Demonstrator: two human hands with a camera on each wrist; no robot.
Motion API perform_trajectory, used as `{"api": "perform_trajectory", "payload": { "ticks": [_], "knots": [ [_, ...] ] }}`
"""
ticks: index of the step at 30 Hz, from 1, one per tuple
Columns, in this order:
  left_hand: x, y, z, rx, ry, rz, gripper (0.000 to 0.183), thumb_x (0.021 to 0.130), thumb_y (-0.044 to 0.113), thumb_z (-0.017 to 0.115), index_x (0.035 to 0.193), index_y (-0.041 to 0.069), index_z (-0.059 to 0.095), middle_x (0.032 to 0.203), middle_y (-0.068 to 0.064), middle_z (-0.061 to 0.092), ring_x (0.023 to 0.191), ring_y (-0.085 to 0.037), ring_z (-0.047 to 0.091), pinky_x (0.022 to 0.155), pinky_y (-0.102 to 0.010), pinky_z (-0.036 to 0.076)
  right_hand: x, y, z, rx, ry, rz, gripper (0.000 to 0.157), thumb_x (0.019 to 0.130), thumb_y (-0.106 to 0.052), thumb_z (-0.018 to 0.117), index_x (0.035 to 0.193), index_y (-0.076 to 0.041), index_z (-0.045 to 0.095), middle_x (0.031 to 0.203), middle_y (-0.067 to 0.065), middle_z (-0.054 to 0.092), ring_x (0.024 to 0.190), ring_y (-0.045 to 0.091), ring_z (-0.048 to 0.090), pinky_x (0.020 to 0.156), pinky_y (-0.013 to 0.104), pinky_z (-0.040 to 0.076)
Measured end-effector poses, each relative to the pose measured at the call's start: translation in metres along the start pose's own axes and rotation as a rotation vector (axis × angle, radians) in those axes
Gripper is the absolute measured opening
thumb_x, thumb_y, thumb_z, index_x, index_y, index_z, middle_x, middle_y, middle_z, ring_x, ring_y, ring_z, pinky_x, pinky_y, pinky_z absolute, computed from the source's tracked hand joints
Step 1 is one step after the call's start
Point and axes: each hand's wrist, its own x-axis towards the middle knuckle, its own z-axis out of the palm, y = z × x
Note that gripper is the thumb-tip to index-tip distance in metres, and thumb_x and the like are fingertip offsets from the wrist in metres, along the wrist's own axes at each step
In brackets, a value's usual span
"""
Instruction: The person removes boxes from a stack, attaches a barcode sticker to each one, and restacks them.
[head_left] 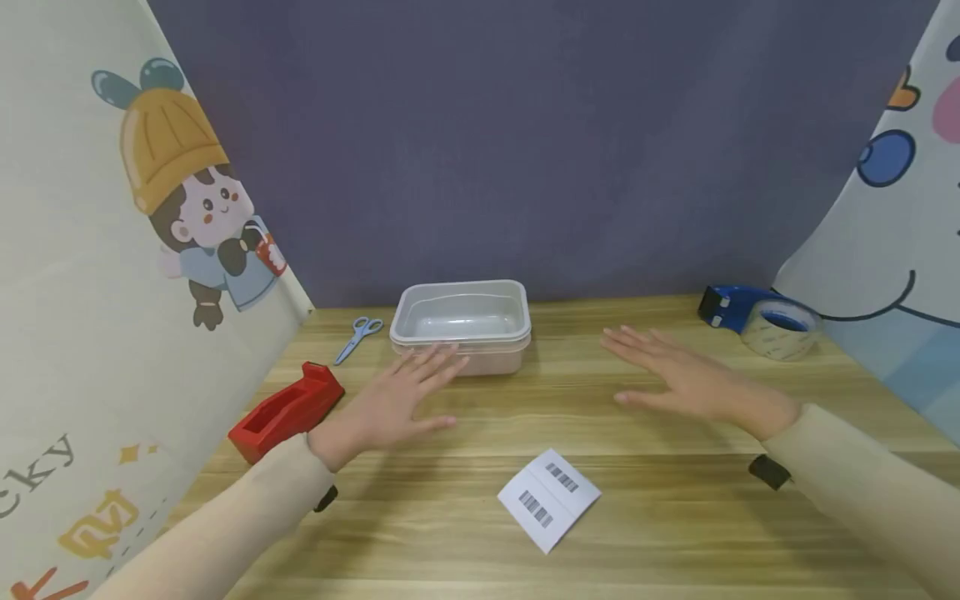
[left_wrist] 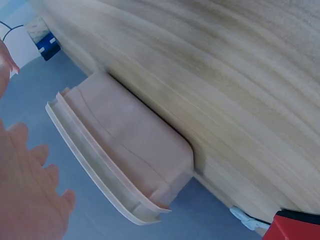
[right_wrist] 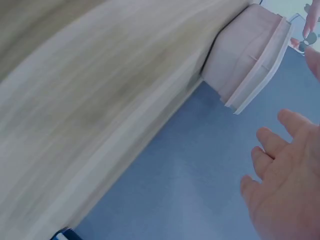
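Both hands hover over the wooden table with fingers spread and nothing in them. My left hand [head_left: 393,408] is in front of a pair of stacked plastic containers [head_left: 461,354], its fingertips overlapping their near edge in the head view; in the left wrist view a gap shows between the fingers and the containers [left_wrist: 130,135]. My right hand [head_left: 675,379] is at the right, apart from everything. A folded white paper with two printed barcodes [head_left: 550,500] lies on the table between and nearer than the hands.
Beside my left forearm stands a red tape dispenser [head_left: 288,410] with no roll visible in it. Light-blue scissors [head_left: 358,339] lie at the back left. A blue tape gun [head_left: 738,307] with a roll of clear tape [head_left: 780,332] sits at the back right. A dark curtain [head_left: 525,150] hangs behind.
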Motion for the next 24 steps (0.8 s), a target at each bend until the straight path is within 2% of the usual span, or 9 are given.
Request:
{"api": "perform_trajectory", "payload": {
  "ticks": [6,15,21,24],
  "knots": [
    [0.003,-0.009,-0.005,-0.081,0.007,-0.046,0.081,0.092,0.055,0.055,0.156,0.027,0.014,0.164,0.002,0.010,0.151,-0.025,0.009,0.123,-0.052,0.010,0.014,-0.007,-0.005,-0.044,0.016,-0.015,0.081,0.089,-0.060,0.057,0.155,-0.031,0.020,0.162,0.000,0.020,0.148,0.031,0.019,0.120,0.054,0.020],
    [0.007,-0.022,-0.010,-0.216,0.051,-0.113,0.090,0.090,0.052,0.061,0.157,0.022,0.009,0.164,0.002,0.007,0.151,-0.026,0.008,0.123,-0.051,0.012,0.028,-0.018,-0.009,-0.036,0.035,-0.024,0.088,0.088,-0.060,0.059,0.156,-0.026,0.014,0.162,0.007,0.018,0.145,0.037,0.025,0.116,0.057,0.027],
    [0.011,-0.033,-0.009,-0.361,0.095,-0.163,0.098,0.086,0.045,0.070,0.157,0.020,0.007,0.164,-0.003,0.007,0.150,-0.030,0.011,0.122,-0.053,0.015,0.042,-0.021,-0.009,0.003,0.064,-0.042,0.092,0.086,-0.059,0.062,0.156,-0.022,0.016,0.161,0.008,0.020,0.144,0.036,0.028,0.114,0.056,0.032],
    [0.011,-0.039,-0.009,-0.445,0.118,-0.202,0.101,0.084,0.044,0.073,0.157,0.024,0.007,0.164,-0.003,0.007,0.150,-0.031,0.012,0.121,-0.054,0.017,0.050,-0.024,-0.011,0.005,0.060,-0.055,0.091,0.087,-0.061,0.061,0.156,-0.022,0.016,0.161,0.009,0.021,0.144,0.035,0.029,0.114,0.055,0.032]
  ]
}}
